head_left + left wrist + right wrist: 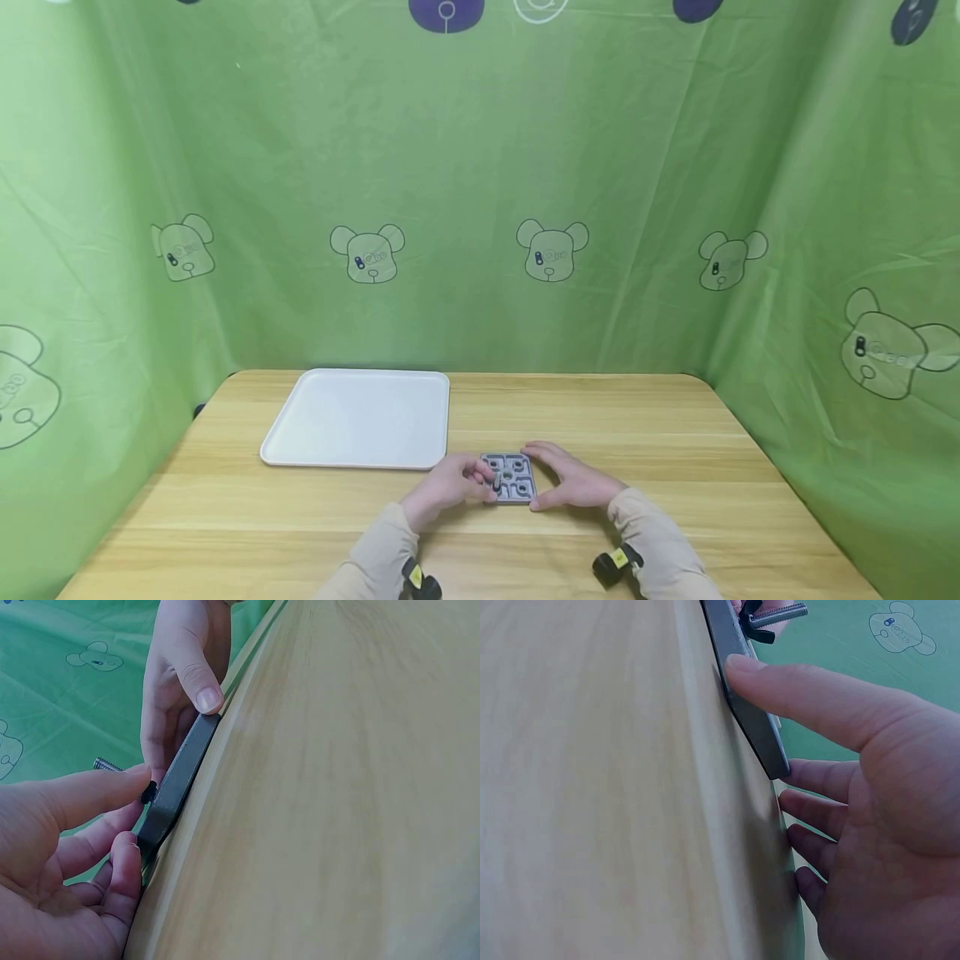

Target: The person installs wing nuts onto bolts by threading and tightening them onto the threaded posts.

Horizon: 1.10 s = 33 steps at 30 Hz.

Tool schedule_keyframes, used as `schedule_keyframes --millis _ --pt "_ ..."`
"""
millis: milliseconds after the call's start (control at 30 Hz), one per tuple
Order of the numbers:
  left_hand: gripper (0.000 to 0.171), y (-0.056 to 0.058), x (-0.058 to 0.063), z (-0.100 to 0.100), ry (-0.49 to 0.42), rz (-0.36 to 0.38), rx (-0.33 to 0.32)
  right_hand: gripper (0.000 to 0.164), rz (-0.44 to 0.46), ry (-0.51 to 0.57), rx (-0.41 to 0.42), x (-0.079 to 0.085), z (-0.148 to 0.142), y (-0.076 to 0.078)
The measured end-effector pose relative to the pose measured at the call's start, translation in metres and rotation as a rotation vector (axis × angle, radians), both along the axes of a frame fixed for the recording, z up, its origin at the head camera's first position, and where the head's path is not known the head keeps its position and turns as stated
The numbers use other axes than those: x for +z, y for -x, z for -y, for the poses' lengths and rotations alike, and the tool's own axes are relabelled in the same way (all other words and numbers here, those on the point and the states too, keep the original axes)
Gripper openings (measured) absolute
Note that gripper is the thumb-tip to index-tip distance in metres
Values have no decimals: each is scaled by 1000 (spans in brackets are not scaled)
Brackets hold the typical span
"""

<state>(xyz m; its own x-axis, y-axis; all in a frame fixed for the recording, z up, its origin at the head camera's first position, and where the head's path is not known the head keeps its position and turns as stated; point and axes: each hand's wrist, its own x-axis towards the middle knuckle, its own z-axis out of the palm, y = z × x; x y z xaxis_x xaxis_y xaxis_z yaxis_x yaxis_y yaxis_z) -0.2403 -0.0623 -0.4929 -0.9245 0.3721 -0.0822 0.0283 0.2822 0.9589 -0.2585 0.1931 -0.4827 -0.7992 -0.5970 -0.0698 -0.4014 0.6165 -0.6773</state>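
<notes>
A square grey metal plate (514,490) with raised ribs and round holes lies flat on the wooden table. Near its left front corner, a threaded bolt with a black winged end (776,616) stands up from the plate. My left hand (452,483) is at that corner, pinching the bolt's black end between thumb and fingers. How far the bolt sits in its hole is hidden. On the plate's right side, my right hand (573,483) holds it, thumb (754,675) on the near edge and index finger at the far corner. In the left wrist view the plate's dark side (180,772) shows between both hands.
A white rectangular tray (360,460) lies at the back left of the table (637,417). Green curtains (465,317) with bear drawings hang behind and on both sides. Black wrist cameras (611,567) sit at both sleeves.
</notes>
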Motion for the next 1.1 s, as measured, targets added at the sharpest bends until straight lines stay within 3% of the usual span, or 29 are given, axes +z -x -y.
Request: schedule_keyframes --millis 500,800,1100 --pt "11 0 -2 0 38 -20 8 95 -9 -2 6 -1 0 0" --pt "13 0 -2 -1 58 -23 16 94 -15 -1 6 0 0 -1" --pt "25 0 0 0 -14 -3 38 94 -18 -6 7 2 0 -2"
